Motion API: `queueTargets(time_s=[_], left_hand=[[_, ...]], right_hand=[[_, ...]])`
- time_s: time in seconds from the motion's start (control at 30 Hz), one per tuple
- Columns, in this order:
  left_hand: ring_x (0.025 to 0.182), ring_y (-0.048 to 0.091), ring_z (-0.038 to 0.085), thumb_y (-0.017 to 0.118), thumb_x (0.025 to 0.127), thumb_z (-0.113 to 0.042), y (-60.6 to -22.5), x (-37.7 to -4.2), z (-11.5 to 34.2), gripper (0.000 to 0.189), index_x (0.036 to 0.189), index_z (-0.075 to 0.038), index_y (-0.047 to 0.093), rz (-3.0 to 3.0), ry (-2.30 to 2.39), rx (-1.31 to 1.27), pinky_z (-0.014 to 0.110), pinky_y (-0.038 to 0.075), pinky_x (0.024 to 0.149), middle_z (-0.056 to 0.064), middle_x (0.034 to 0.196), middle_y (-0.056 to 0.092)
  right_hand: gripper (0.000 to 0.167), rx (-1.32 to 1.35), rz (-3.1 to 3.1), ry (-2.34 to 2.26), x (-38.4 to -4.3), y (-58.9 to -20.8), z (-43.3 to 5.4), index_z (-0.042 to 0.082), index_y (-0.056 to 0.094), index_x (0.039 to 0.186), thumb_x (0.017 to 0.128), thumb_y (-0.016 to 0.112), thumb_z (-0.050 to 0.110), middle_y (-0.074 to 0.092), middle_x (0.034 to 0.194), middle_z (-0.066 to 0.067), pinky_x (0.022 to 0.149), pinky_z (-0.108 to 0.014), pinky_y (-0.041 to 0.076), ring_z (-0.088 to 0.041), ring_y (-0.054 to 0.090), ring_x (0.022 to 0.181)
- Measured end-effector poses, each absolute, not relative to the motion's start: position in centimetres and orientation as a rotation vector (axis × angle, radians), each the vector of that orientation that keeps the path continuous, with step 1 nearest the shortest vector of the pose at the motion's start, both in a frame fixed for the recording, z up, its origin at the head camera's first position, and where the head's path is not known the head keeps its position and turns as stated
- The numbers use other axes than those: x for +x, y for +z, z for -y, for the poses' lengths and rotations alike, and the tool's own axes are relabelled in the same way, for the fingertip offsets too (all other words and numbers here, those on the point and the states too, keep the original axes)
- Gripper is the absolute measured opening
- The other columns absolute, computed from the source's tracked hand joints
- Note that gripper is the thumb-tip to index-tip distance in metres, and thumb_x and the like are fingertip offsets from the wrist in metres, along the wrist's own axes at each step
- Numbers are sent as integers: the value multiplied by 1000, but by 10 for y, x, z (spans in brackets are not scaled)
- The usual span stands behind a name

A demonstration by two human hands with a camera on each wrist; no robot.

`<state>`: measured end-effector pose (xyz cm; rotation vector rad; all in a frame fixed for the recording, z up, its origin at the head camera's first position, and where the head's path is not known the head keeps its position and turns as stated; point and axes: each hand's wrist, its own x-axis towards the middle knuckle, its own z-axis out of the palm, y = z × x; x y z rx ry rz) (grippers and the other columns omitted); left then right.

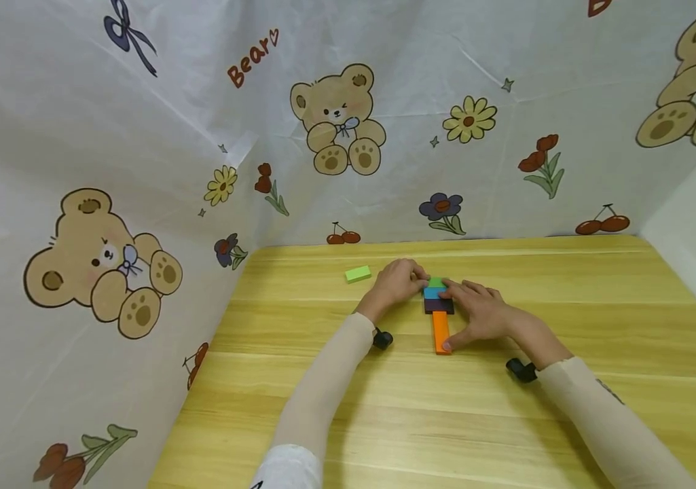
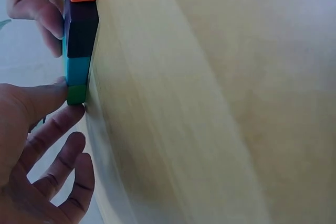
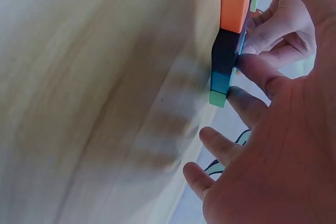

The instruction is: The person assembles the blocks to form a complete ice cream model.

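A row of wooden blocks lies flat on the table: an orange block nearest, then a dark purple block, a blue block and a green block, touching end to side. With thumb and index finger, my left hand pinches the green block at the far end of the row. My right hand spreads along the row's right side. Its thumb touches the orange block's near end, while its forefingers rest on the blue and green blocks. In the right wrist view, its other fingers extend free.
A light green block lies alone to the left, behind my left hand. The wooden table meets a cloth wall printed with bears and flowers at the back. Black camera mounts hang beneath both wrists.
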<state>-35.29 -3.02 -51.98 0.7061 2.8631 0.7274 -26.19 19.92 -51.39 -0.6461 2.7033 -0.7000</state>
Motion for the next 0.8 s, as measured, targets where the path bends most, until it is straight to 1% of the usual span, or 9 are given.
queueTargets(time_s=[0.1, 0.27, 0.43, 0.6, 0.7, 0.8], left_hand=[[93, 64, 6, 75, 104, -35, -520, -349, 34, 16, 113, -27, 84, -2855, 764, 705, 29, 53, 82, -11, 121, 77], [90, 64, 7, 75, 103, -33, -522, -344, 37, 15, 112, -26, 84, -2858, 804, 728, 29, 53, 80, -11, 116, 76], [94, 64, 9, 67, 109, -34, -529, -340, 42, 23, 123, -24, 81, -2806, 852, 777, 28, 53, 82, -7, 118, 75], [107, 67, 12, 61, 112, -33, -532, -337, 60, 32, 140, -25, 73, -2775, 873, 821, 32, 56, 91, -4, 129, 73], [111, 70, 17, 62, 111, -31, -527, -339, 79, 34, 143, -22, 72, -2813, 904, 777, 37, 59, 92, 0, 133, 72], [109, 70, 19, 64, 110, -29, -521, -346, 102, 31, 138, -20, 75, -2917, 874, 690, 39, 59, 90, 1, 131, 73]], right_hand=[[117, -675, -2701, -709, -258, -514, -199, 16, 41, 165, 73, 91, 69, 21, 181, -15, 117, -84, 8, -57, 14, 163], [113, -698, -2712, -724, -255, -515, -198, 16, 44, 162, 73, 91, 68, 24, 180, -14, 117, -84, 10, -56, 18, 162], [116, -668, -2699, -712, -255, -519, -199, 19, 42, 164, 73, 90, 71, 21, 181, -12, 118, -83, 10, -55, 16, 162], [116, -670, -2706, -709, -255, -521, -200, 19, 43, 164, 72, 90, 72, 20, 181, -11, 117, -84, 10, -57, 17, 161], [115, -668, -2710, -718, -255, -520, -201, 20, 44, 163, 71, 90, 72, 20, 181, -11, 118, -83, 9, -56, 16, 162], [115, -675, -2708, -730, -254, -519, -202, 19, 44, 163, 72, 91, 71, 20, 181, -10, 118, -82, 8, -56, 16, 162]])
